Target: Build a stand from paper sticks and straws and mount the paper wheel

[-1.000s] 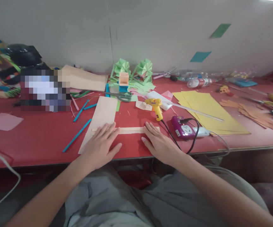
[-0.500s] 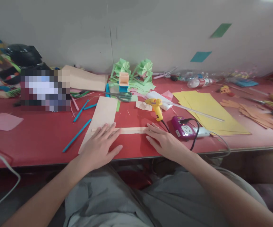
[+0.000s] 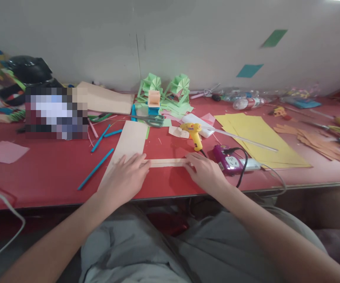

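A narrow, pale paper strip (image 3: 167, 162) lies crosswise in front of me, with a fold line along its length. My left hand (image 3: 130, 173) has its fingers drawn together on the strip's left part, thumb tucked against it. At the right end, my right hand (image 3: 203, 169) pinches the strip between thumb and fingers. Both ends are hidden under my hands. A wide cream paper sheet (image 3: 131, 137) lies partly beneath my left hand. Just beyond my right hand is a yellow glue gun (image 3: 196, 135) with a clear glue stick in it.
A purple power socket (image 3: 230, 160) with a black cord stands right of my right hand. Yellow sheets (image 3: 264, 137) lie farther right. Blue paper sticks (image 3: 96, 169) are at the left. Scissors (image 3: 155, 120) and green folded-paper shapes (image 3: 179, 88) are toward the wall.
My fingers, stretched flat along the strip before, have drawn in and closed on it. The right thumb has come up to the strip. The strip stays about where it was.
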Demonstrator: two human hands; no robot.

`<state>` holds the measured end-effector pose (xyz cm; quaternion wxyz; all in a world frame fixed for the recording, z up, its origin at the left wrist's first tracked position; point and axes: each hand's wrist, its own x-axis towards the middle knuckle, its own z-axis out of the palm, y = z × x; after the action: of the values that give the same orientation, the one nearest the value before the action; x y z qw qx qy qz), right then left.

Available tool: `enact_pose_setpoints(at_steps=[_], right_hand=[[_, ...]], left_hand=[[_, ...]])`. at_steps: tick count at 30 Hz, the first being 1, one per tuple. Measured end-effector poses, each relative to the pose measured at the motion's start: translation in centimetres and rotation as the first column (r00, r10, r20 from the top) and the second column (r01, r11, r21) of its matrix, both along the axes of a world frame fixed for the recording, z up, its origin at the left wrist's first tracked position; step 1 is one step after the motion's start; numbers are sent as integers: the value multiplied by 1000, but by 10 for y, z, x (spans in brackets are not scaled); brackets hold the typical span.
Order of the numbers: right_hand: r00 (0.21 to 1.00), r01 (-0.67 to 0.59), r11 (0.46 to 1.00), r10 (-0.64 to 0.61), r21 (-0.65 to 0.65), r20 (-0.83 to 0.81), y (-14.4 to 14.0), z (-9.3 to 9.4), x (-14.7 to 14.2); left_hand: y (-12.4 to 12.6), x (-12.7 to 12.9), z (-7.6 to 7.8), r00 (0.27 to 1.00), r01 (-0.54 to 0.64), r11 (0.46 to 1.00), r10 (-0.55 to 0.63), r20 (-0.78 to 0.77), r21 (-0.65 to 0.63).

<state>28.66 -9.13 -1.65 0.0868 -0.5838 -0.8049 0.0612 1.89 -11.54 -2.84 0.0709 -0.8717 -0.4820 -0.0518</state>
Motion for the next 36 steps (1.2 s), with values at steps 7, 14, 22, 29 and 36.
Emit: enact_pose_setpoints(at_steps=[7,14,22,29,36], right_hand=[[991,-95,995,92,22,92,9,8,-8],[975,-222,975,221,-34,-17,25,8,-8],[965,-228,967,210,-110,-157,40,9,-4],[967,-233,961,211,-153,-146,38,16,-6],[958,-244,964,256,-104,127,21,29,-13]], left_hand=[[18,7,20,995,63,993,-70,-73,-99],[37,6,30,999,32,963,-19,51,-267],[49,4,42,990,-3,916,59,127,-402],[47,5,41,999,42,946,-31,40,-320],[36,-3,39,993,106,970,-114,-27,-217]])
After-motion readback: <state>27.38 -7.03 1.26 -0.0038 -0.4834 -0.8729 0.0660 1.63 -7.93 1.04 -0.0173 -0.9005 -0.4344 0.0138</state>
